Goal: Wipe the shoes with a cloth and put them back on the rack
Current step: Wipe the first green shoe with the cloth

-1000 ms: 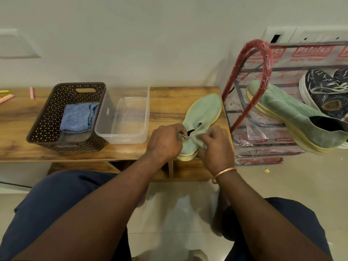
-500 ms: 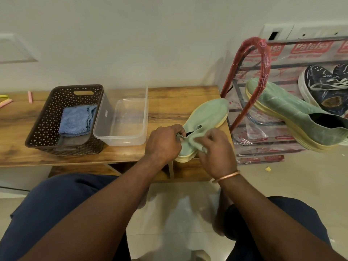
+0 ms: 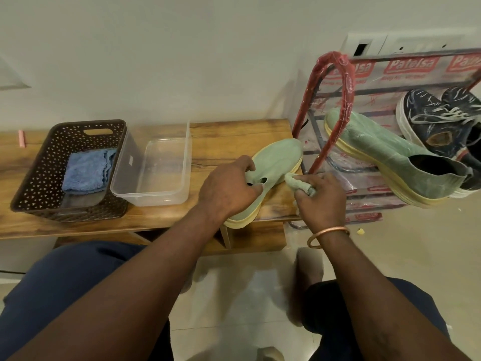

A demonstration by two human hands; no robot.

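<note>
The shoe (image 3: 278, 157) lies on the right end of the bench (image 3: 229, 136), with its toe toward the wall and its heel a little over the front edge. It is gripped near the opening by the left hand (image 3: 229, 188), whose fingers are curled onto the upper. A small green cloth (image 3: 292, 181) is pinched in the right hand (image 3: 322, 199) and held at the right side of the shoe, low by the sole. Whether it touches there cannot be told surely.

The shoe is judged to be light. Its knit upper looks soft and would likely fold under pressure, while the thick pale sole seems stiffer. For lifting, it is better taken by the sole or heel. It is probably neither slippery nor fragile.

The bench is of smooth wood. At its left a dark basket (image 3: 33, 178) is placed with a blue cloth (image 3: 88, 170) inside, and a clear tub (image 3: 122, 162) is set against it. Right of the bench a rack (image 3: 346, 74) is seen, wrapped in printed plastic. A second green shoe (image 3: 385, 149) is laid on it, with dark shoes (image 3: 437, 118) beside. The floor is pale tile and the wall is plain.
</note>
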